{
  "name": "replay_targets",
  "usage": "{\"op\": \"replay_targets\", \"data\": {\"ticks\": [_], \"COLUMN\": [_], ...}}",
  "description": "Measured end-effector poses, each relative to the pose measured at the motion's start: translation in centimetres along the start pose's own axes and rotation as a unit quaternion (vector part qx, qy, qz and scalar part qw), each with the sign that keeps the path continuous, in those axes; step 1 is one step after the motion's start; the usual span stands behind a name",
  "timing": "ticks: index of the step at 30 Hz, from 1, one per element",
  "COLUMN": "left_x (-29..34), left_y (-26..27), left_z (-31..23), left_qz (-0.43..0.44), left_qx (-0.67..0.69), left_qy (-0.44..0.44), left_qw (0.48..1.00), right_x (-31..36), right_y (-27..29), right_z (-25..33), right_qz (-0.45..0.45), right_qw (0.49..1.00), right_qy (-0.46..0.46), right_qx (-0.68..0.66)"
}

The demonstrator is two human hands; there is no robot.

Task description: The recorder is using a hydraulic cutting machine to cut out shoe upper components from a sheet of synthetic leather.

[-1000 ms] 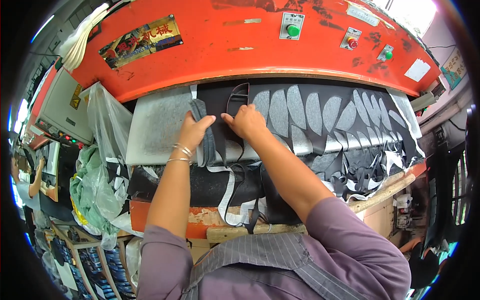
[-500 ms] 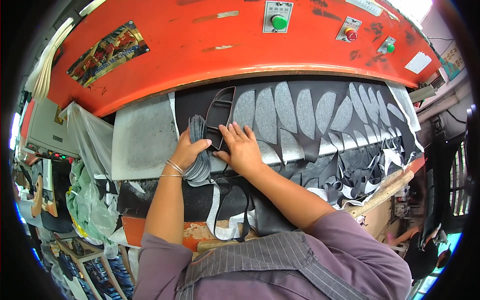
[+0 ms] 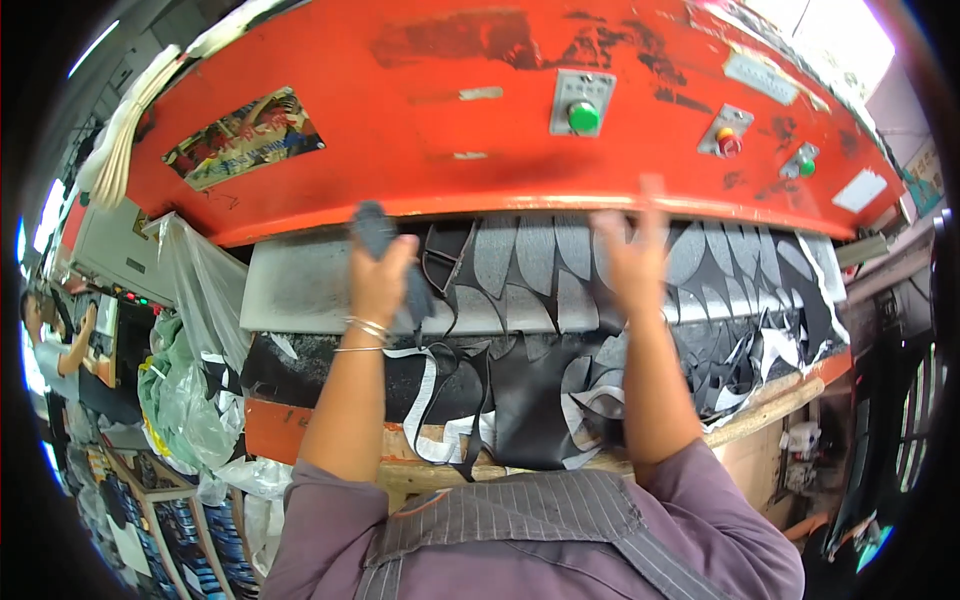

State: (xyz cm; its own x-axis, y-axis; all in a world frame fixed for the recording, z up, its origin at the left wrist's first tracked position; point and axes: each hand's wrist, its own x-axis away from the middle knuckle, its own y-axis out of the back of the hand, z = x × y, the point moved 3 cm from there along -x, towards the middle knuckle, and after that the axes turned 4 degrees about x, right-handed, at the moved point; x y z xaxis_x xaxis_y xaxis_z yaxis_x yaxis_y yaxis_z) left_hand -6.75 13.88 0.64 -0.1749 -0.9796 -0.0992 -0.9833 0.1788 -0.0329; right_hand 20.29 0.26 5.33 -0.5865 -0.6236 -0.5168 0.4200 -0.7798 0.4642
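Note:
A stack of dark grey cut pieces [image 3: 373, 228] is gripped in my left hand [image 3: 380, 285], over the left part of the pale cutting board [image 3: 290, 285]. Just to its right stands a curved metal cutting die [image 3: 445, 255] on the black sheet material [image 3: 577, 262], partly under the red machine's edge. Leaf-shaped holes run across that sheet and show the pale board beneath. My right hand [image 3: 635, 255] is raised before the machine's lower edge, empty, its fingers apart and blurred by motion.
The red press front [image 3: 400, 120] carries a green button [image 3: 583, 117], a red knob [image 3: 729, 145] and a smaller green button [image 3: 805, 167]. Black and white scraps [image 3: 740, 360] hang at the right front edge. Clear plastic [image 3: 200, 290] drapes at left. Another person [image 3: 62, 350] is at far left.
My right hand has left the die's side and moved right and up. My left hand still holds the stack. The view has shifted, and the press edge now covers the die's far end.

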Motion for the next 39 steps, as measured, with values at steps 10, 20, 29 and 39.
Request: {"op": "replay_targets", "data": {"ticks": [10, 20, 29, 39], "left_x": [6.0, 14.4, 23.4, 19.6], "left_y": [-19.3, -0.5, 7.4, 7.9], "left_z": [-12.2, -7.9, -2.6, -3.6], "left_qz": [0.183, 0.375, 0.201, 0.345], "left_qx": [-0.100, -0.423, -0.471, -0.450], "left_qy": [-0.426, 0.014, -0.035, 0.135], "left_qw": [0.880, 0.825, 0.858, 0.812], "right_x": [-17.5, -4.8, 7.2, 8.1], "right_y": [27.4, 27.7, -0.2, -10.6], "right_z": [-17.2, -12.5, 6.1, 4.0], "right_qz": [-0.388, -0.233, 0.125, 0.277], "right_qw": [0.899, 0.968, 0.979, 0.952], "right_qy": [-0.132, -0.088, 0.035, 0.087], "right_qx": [0.156, -0.040, -0.155, 0.096]}}
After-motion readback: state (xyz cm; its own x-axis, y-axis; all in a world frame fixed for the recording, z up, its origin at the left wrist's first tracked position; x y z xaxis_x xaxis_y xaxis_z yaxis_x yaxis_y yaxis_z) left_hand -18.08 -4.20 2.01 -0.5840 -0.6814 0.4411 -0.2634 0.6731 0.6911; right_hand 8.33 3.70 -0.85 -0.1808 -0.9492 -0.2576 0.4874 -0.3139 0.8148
